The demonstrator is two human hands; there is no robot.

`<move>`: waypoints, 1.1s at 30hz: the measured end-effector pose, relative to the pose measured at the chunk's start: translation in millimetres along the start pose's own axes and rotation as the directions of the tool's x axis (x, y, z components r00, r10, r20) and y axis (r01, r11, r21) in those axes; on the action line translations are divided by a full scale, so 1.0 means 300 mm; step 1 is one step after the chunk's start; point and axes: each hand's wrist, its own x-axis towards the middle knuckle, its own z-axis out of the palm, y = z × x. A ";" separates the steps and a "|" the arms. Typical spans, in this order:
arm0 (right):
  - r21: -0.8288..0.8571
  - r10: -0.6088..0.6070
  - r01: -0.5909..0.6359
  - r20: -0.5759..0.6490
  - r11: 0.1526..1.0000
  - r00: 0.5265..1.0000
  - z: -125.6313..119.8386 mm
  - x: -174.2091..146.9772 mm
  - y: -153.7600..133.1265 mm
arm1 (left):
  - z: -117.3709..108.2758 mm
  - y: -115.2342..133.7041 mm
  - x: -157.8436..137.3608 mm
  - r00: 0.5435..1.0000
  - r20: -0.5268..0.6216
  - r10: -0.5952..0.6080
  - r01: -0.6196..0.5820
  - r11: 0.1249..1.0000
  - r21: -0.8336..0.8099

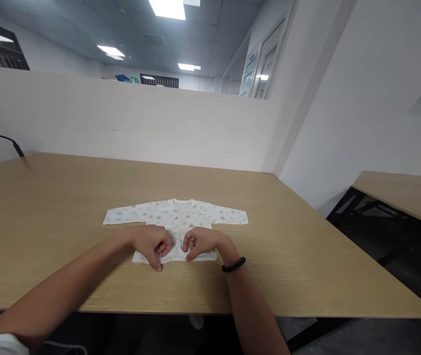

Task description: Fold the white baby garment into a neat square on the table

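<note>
forearms: both reach over the desk [47,236] edge.
left hand [153,244]: pinching baby shirt [176,217] hem.
right hand [199,242]: pinching hem, just beside left.
advice: keep hem edges level, fabric flat.

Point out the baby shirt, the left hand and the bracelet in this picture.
shirt [180,212]: head view, on the chest below the collar.
left hand [153,245]: head view, on the back of the hand.
bracelet [233,266]: head view, on the beads at the right wrist.

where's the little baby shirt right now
In the head view the baby shirt lies flat mid-table, sleeves spread, with the left hand and right hand on its near hem.
</note>
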 end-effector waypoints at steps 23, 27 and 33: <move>0.204 -0.143 0.142 -0.012 0.969 0.990 -0.026 -0.021 0.009 | 0.015 -0.040 0.031 0.992 0.127 0.008 0.035 0.942 -0.333; 0.241 -0.147 0.126 0.068 0.962 0.987 -0.027 -0.023 0.005 | 0.016 -0.045 0.032 0.992 0.123 0.023 0.015 0.954 -0.299; 0.102 -0.088 0.076 0.118 0.992 0.989 -0.010 -0.024 -0.007 | 0.025 -0.056 0.060 0.955 -0.293 0.054 -0.077 0.995 -0.066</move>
